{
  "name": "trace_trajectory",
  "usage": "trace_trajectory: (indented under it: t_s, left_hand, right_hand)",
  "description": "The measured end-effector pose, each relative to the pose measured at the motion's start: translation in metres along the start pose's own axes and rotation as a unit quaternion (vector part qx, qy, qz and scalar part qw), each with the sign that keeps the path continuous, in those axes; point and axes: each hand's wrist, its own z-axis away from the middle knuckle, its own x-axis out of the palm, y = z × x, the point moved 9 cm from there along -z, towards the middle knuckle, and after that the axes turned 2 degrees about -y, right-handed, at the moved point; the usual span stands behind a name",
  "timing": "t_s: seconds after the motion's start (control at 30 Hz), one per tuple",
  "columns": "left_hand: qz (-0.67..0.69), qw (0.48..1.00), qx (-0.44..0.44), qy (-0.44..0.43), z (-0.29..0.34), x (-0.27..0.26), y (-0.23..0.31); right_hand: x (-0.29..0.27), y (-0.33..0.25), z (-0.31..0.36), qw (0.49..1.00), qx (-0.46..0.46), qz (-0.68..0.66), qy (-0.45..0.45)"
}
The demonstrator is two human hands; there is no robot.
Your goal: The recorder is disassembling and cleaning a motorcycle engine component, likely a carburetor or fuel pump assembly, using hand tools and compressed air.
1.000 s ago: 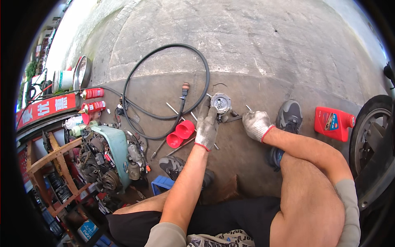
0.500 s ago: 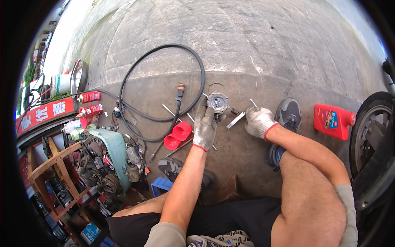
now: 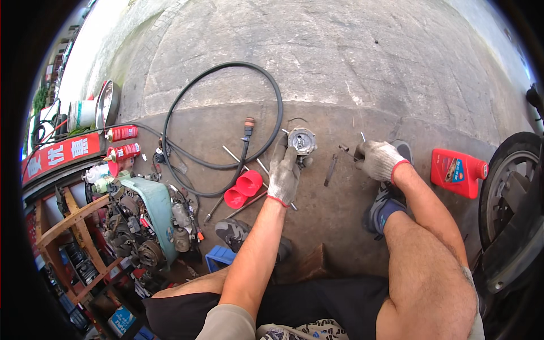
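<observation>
My left hand (image 3: 284, 174), in a pale knitted work glove with a red cuff, is closed around a round metal housing (image 3: 301, 141). Its open face is turned up and shows a hollow with dark parts inside. To the right, my gloved right hand (image 3: 378, 160) is closed on a slim metal tool (image 3: 344, 148). The tool's dark end points left toward the housing, and a bright rod end stands up above my fingers; the grip hides the rest. Between the hands a narrow, dark flat piece (image 3: 330, 170) lies on the concrete.
A black hose (image 3: 279, 96) loops at the left, near two red cups (image 3: 249, 182) and metal rods. Red spray cans (image 3: 124, 152) and greasy machine parts (image 3: 139, 226) crowd the far left. At the right are a red jug (image 3: 455, 173) and a wheel (image 3: 501, 187).
My right hand has moved right, away from the housing, with the slim tool in it. The flat piece between the hands looked bright before and is dark now. My left hand keeps its hold.
</observation>
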Motion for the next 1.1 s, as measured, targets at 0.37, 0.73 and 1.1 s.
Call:
trace_trajectory:
  t_s: [0.37, 0.73, 1.1]
  left_hand:
    - [-0.02, 0.998, -0.057, -0.004, -0.016, 0.026, -0.031]
    - [0.272, 0.941, -0.159, -0.125, -0.007, 0.048, -0.051]
    - [0.349, 0.881, -0.271, -0.17, 0.013, 0.063, -0.045]
  right_hand:
    - [-0.01, 0.026, 0.007, 0.753, -0.012, -0.637, 0.164]
    - [-0.014, 0.033, -0.002, 0.762, -0.037, -0.593, 0.258]
    - [-0.044, -0.03, 0.023, 0.827, -0.248, -0.417, 0.284]
